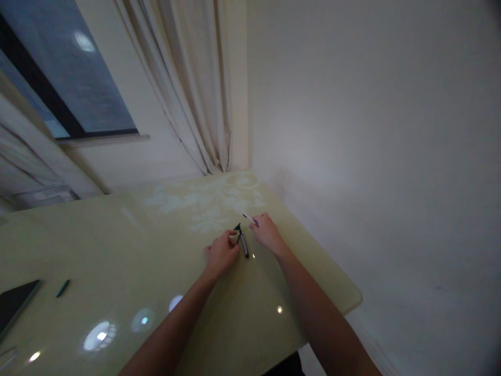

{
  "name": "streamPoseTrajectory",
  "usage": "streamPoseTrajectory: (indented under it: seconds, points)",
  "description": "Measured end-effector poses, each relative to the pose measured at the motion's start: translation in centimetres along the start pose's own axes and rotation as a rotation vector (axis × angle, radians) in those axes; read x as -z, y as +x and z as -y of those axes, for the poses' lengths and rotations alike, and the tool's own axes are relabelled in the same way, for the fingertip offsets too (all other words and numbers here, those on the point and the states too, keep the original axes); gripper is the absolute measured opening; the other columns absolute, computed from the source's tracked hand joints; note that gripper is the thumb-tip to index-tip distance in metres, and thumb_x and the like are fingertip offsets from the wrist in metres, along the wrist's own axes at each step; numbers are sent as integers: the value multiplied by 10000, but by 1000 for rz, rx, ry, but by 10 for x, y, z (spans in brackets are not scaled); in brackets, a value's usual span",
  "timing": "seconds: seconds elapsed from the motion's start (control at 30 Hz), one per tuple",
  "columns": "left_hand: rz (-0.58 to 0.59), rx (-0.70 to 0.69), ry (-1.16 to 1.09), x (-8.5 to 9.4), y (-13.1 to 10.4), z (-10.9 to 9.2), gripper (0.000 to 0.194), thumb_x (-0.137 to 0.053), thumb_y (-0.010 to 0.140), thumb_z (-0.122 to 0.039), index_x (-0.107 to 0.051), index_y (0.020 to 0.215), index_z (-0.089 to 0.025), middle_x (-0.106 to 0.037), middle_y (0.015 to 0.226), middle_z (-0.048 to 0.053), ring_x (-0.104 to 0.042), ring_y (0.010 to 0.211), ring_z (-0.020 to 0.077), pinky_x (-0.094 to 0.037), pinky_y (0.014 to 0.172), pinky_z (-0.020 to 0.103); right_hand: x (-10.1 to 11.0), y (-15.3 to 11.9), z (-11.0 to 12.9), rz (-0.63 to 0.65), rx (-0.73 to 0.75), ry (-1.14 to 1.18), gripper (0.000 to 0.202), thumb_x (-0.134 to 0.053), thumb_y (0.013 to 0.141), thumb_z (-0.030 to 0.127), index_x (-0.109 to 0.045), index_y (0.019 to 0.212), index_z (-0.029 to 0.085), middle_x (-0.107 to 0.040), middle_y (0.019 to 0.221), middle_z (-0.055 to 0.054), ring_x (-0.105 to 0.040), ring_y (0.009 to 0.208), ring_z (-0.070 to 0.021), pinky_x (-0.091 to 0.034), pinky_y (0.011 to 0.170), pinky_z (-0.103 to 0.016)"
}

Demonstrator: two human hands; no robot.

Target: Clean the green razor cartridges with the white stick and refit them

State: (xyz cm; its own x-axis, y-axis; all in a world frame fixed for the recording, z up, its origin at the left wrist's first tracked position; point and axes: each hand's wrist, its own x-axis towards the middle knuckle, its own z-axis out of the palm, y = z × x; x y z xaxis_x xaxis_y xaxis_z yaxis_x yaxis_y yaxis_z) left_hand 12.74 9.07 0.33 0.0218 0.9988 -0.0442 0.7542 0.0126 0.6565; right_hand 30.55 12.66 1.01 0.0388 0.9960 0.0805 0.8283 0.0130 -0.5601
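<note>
Pinched narrow between the fingers of the right hand [267,232]: a slim white stick [247,217], its dark tip poking past them, away from the body and leftward. Curled at the head of a dark razor-like tool [243,244], the fingers of the left hand [223,256]; cannot tell whether gripping or only touching. Just right of those left fingers, nearer the body than the right ones, the tool's handle, over or on the glossy table [156,261]. Possible trouble, at a guess: a skid of the tool on the slick surface, from a stray nudge by the left fingers; a drop of the stick, from so small a pinch; a nicked left fingertip, given a bladed head, too small to make out. As for containers, none visible around the fingers, hence no contents to report. Well left of the left fingers, a small dark piece [63,288] and, farther out, a dark flat object [18,303].
</note>
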Motion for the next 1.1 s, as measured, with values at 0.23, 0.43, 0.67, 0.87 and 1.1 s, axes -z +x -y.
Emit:
streamPoseTrajectory:
  seconds: [0.23,0.43,0.67,0.87,1.1]
  points:
    - [-4,-18,77,3,-2,1,320,-631,913,-252,-703,1224,-266,-828,1004,45,-719,1087,299,-388,970,436,1,-3,1,13,-38,-1,168,-776,939,289,-807,1056,172,-782,1014,-117,-698,927,-239,-429,755,-291]
    - [-4,-44,70,4,-1,5,347,-624,935,-300,-683,1273,-242,-826,1011,65,-715,1095,312,-390,974,442,-5,3,-4,11,-47,7,143,-749,958,278,-800,876,171,-780,894,-104,-696,849,-228,-432,734,-294]
    - [22,-54,49,8,1,12,410,-683,925,-336,-701,1325,-245,-820,1060,73,-724,1057,303,-409,973,439,-9,2,-7,-32,-44,6,162,-732,926,160,-790,1078,161,-783,1074,-130,-707,987,-253,-462,826,-307]
    - [61,-67,47,12,11,19,445,-756,863,-329,-743,1300,-245,-803,1102,79,-732,1013,300,-437,936,418,-5,-1,-9,-52,-74,-57,173,-708,904,125,-776,1058,163,-774,1048,-156,-711,978,-280,-465,789,-320]
    - [97,-116,38,16,12,27,504,-726,865,-329,-699,1357,-221,-803,1021,62,-736,907,255,-463,835,346,-5,-4,-12,-51,-85,-106,78,-786,857,224,-789,930,194,-792,952,-151,-719,856,-272,-455,678,-307]
